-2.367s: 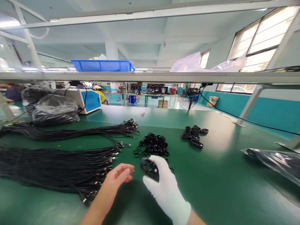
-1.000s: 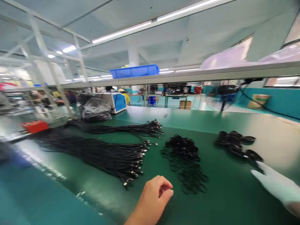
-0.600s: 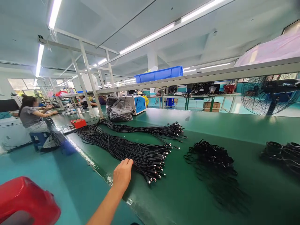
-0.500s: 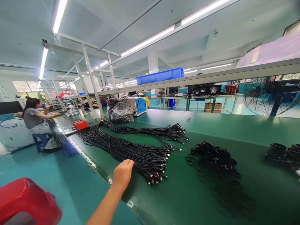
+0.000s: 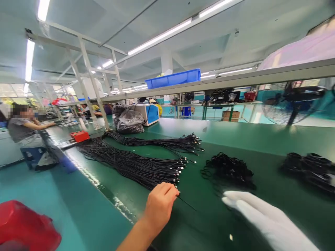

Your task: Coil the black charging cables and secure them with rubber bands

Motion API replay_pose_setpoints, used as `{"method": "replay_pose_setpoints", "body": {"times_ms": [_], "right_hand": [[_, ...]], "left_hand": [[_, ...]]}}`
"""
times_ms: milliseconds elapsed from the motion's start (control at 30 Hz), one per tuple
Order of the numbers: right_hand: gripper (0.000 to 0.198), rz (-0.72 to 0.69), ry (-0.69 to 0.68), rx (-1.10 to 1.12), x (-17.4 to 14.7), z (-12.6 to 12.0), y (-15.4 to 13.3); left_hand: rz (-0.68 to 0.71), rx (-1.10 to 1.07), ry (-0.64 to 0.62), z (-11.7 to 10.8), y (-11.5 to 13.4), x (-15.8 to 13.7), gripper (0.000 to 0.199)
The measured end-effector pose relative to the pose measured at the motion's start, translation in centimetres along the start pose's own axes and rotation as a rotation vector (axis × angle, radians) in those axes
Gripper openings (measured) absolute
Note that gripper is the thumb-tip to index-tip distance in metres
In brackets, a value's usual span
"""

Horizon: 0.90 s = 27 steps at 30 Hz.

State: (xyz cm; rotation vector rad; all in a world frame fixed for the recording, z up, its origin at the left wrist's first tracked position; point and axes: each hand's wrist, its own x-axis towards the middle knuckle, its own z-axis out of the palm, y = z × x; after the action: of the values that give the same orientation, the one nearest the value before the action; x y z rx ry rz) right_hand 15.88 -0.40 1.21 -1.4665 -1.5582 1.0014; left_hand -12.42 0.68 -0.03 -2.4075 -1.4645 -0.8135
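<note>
My left hand (image 5: 161, 202), bare, is closed at the near connector ends of a bundle of black cables (image 5: 131, 162) lying along the green table (image 5: 199, 230). A thin black cable (image 5: 188, 205) sticks out to the right from its fingertips. My right hand (image 5: 264, 218) wears a white glove, its fingers pressed together just in front of a heap of thin black loops (image 5: 230, 170). What those fingers hold, if anything, is too blurred to tell. Between and below the hands shows a small pale piece (image 5: 230, 237). Behind the bundle lies a second bundle of black cables (image 5: 162, 142).
More dark coils (image 5: 309, 170) lie at the right. Farther back are a red box (image 5: 80, 136), a plastic bag (image 5: 129, 122) and a blue-and-white machine (image 5: 151, 114). A shelf with a blue tray (image 5: 174, 79) spans above. A person (image 5: 26, 125) sits at the left; a red stool (image 5: 26, 226) stands nearby.
My left hand has moved right, from beside the cable bundle to its connector ends, with a thin cable now reaching out of it. My gloved right hand has come in from the lower right.
</note>
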Motion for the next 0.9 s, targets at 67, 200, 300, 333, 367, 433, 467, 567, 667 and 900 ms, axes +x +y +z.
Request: {"method": "replay_pose_setpoints", "body": {"times_ms": [67,200,300,333,367,433,467,567,667,900], "right_hand": [[0.048,0.146,-0.318,0.125,-0.7,0.8,-2.2],[0.03,0.382,-0.761,0.457,-0.4,3.4,-2.2],[0.037,0.412,-0.912,0.85,0.6,4.9,0.6],[0.039,0.401,-0.945,0.944,0.7,5.1,1.4],[0.04,0.394,-0.978,1.016,0.8,5.3,2.1],[0.044,0.385,-1.042,1.093,0.7,5.3,2.9],[0.046,0.378,-1.076,1.103,0.6,5.3,3.0],[0.046,0.307,-1.138,1.052,0.4,5.2,2.9],[0.038,0.301,-1.116,1.001,0.4,5.7,3.2],[0.038,0.198,-0.973,1.165,0.1,4.2,2.8]], "left_hand": [[0.024,-0.043,0.039,-0.8,1.3,1.3,0.018],[0.044,-0.103,0.033,-2.4,3.6,4.5,0.02],[0.14,-0.247,-0.235,-2.8,5.8,5.8,0.029],[0.157,-0.3,-0.345,-2.7,6.5,6.0,0.024],[0.155,-0.343,-0.439,-2.6,7.2,6.2,0.017],[0.132,-0.405,-0.551,-2.2,8.1,6.6,0.016],[0.133,-0.428,-0.574,-2.1,8.4,6.8,0.018],[0.206,-0.489,-0.612,-1.9,9.0,7.8,0.017],[0.235,-0.506,-0.656,-1.9,9.5,8.8,0.019],[0.187,-0.464,-0.524,0.2,8.9,8.1,0.025]]}}
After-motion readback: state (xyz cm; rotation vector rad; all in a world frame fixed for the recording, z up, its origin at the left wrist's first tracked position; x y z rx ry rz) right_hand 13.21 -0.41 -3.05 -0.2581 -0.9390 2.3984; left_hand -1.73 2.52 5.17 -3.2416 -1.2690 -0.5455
